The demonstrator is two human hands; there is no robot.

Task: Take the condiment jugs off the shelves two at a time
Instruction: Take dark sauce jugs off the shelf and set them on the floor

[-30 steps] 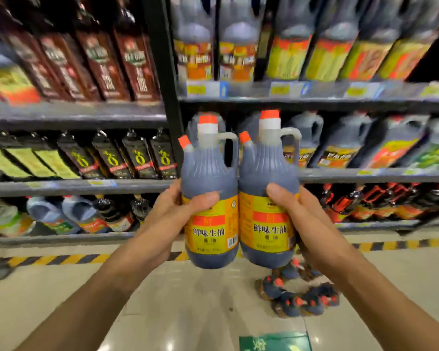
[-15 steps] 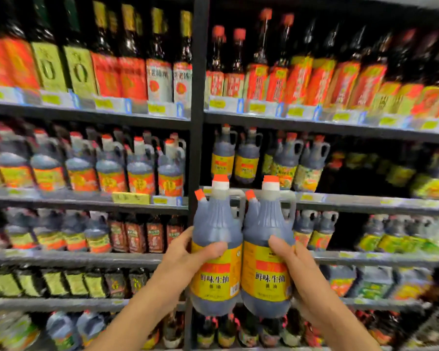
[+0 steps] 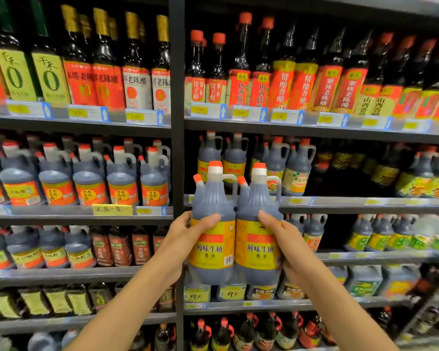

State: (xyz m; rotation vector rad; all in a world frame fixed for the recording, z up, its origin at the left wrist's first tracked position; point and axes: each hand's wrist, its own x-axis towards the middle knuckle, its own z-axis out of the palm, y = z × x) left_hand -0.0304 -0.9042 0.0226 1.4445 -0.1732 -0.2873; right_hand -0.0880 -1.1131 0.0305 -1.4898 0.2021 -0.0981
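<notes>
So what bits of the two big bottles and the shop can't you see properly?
Head view only:
- Left hand fingers: hidden behind the left jug.
- Right hand fingers: hidden behind the right jug.
- Price tags: too blurred to read.
- Bottom-shelf bottles: cut off by the lower edge.

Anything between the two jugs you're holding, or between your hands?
Head view: nothing separates the left jug and right jug; they touch side by side. Only those jugs lie between left hand and right hand.

Dark metal shelves (image 3: 340,202) with rows of upright jugs (image 3: 122,181) and bottles (image 3: 299,79)
</notes>
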